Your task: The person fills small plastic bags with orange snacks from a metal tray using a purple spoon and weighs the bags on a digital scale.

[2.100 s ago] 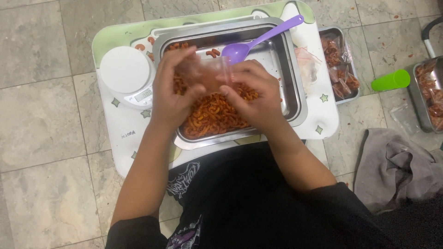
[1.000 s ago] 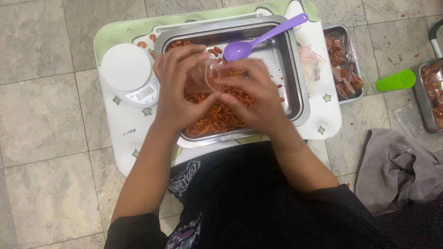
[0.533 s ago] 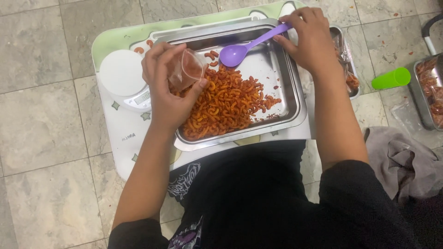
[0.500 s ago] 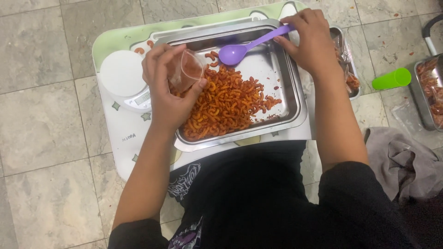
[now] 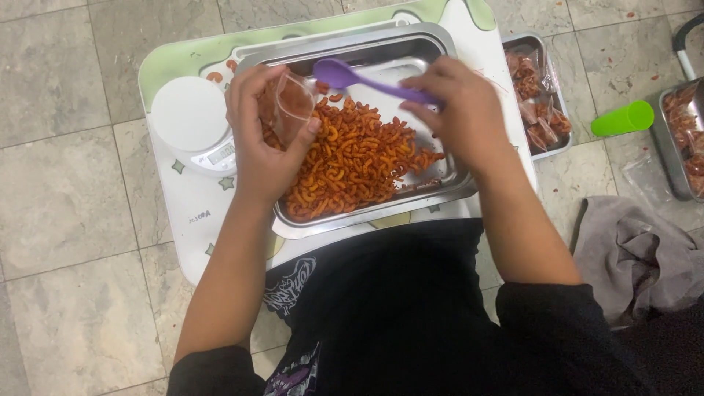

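My left hand (image 5: 264, 143) holds a small clear plastic bag (image 5: 292, 105) open over the left end of a steel tray (image 5: 411, 45). Orange-red macaroni snacks (image 5: 359, 161) lie heaped in the tray. A purple plastic spoon (image 5: 352, 78) is gripped by its handle in my right hand (image 5: 455, 110), its bowl pointing left and hovering just right of the bag's mouth, above the snacks.
The tray sits on a small white and green table (image 5: 198, 213) with a round white kitchen scale (image 5: 192, 117) at its left. A second steel tray (image 5: 543, 95) of filled bags lies to the right, with a green cup (image 5: 623, 119), a grey cloth (image 5: 638, 257) and another tray (image 5: 686, 139) on the tiled floor.
My right hand left the bag, reached to the far right rim, took the purple spoon and brought it left toward the bag. The left hand kept hold of the bag.
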